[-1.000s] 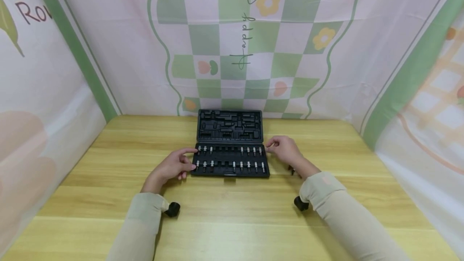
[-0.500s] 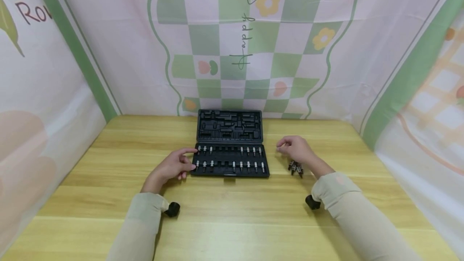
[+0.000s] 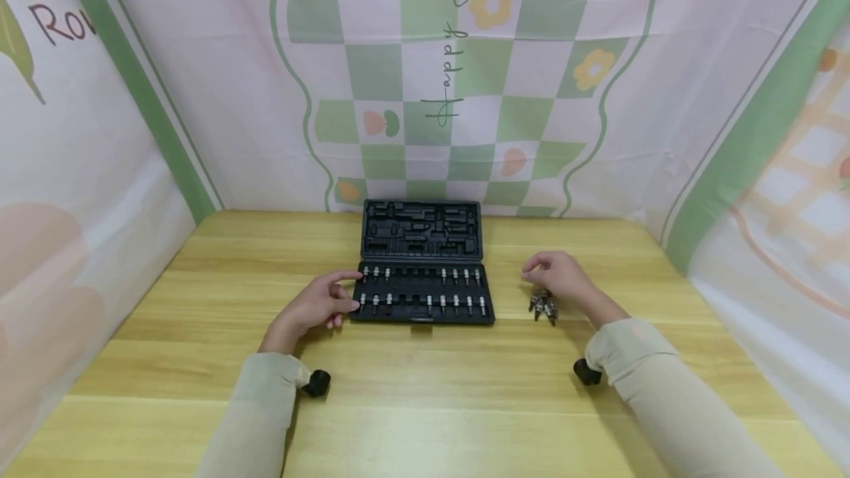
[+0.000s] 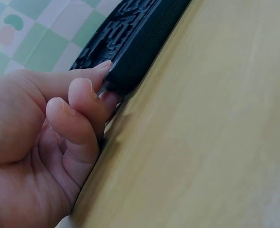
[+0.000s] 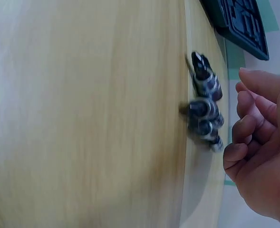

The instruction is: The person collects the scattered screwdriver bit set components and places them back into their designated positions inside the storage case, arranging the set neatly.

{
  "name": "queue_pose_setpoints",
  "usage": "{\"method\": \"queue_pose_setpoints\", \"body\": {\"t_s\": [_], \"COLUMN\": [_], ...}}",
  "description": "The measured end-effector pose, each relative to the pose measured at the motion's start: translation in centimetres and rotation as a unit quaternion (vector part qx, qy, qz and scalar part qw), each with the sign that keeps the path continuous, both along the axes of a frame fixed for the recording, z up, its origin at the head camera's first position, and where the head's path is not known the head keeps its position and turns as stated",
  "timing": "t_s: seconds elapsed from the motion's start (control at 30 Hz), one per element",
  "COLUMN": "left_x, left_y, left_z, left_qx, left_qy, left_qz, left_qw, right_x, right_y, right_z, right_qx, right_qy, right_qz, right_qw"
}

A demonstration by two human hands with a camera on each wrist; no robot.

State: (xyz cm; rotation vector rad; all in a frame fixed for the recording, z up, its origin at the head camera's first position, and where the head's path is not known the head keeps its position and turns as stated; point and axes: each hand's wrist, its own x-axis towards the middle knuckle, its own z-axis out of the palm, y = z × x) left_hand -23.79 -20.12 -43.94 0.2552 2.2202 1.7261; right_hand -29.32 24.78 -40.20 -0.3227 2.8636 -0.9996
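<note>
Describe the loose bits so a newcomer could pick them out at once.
On the wooden table, find the open black case. In the head view, just right of it, beside the person's right hand, is a small dark-and-silver heap: the loose bits. Unlike the case's neatly rowed bits, these lie jumbled on the wood.

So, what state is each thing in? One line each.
Case: open, lid up at the back.
Seated bits: two rows, a gap mid-row in each.
Loose bits: piled together on the table.
Left hand: touching the case's left edge.
Right hand: loosely curled near the loose bits, nothing visible in it.
Cloth: hanging, faintly creased.
</note>
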Motion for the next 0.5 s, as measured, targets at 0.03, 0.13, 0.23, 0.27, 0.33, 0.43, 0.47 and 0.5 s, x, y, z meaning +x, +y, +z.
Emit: {"method": "queue_pose_setpoints", "body": {"t_s": [0.03, 0.13, 0.23, 0.27, 0.33, 0.43, 0.47, 0.5], "left_x": [0.0, 0.0, 0.1, 0.1, 0.1, 0.2, 0.2, 0.3], "left_y": [0.0, 0.0, 0.0, 0.0, 0.0, 0.0, 0.0, 0.1], "left_z": [0.0, 0.1, 0.1, 0.2, 0.2, 0.2, 0.2, 0.2], "left_qx": [0.000, -0.001, -0.002, -0.002, -0.004, -0.007, -0.008, -0.008], "left_qy": [0.001, 0.001, 0.001, 0.001, 0.002, 0.005, 0.006, 0.006], "left_qz": [0.000, 0.000, 0.001, 0.001, 0.001, 0.002, 0.002, 0.002], "left_qw": [1.0000, 1.0000, 1.0000, 1.0000, 1.0000, 1.0000, 1.0000, 0.9999], "right_x": [0.0, -0.1, -0.1, -0.1, -0.2, -0.2, -0.2, -0.2], "right_y": [0.2, 1.0, 1.6, 1.8, 2.0, 2.4, 2.6, 2.7], "right_z": [0.0, 0.0, 0.1, 0.1, 0.2, 0.1, 0.1, 0.1], "right_qx": [0.000, 0.004, 0.015, 0.018, 0.021, 0.022, 0.023, 0.023], "right_qy": [0.001, 0.008, 0.014, 0.015, 0.012, 0.004, 0.002, -0.001], "right_qz": [0.003, 0.012, 0.023, 0.024, 0.027, 0.025, 0.024, 0.024], "right_qw": [1.000, 1.000, 1.000, 0.999, 0.999, 0.999, 0.999, 0.999]}}
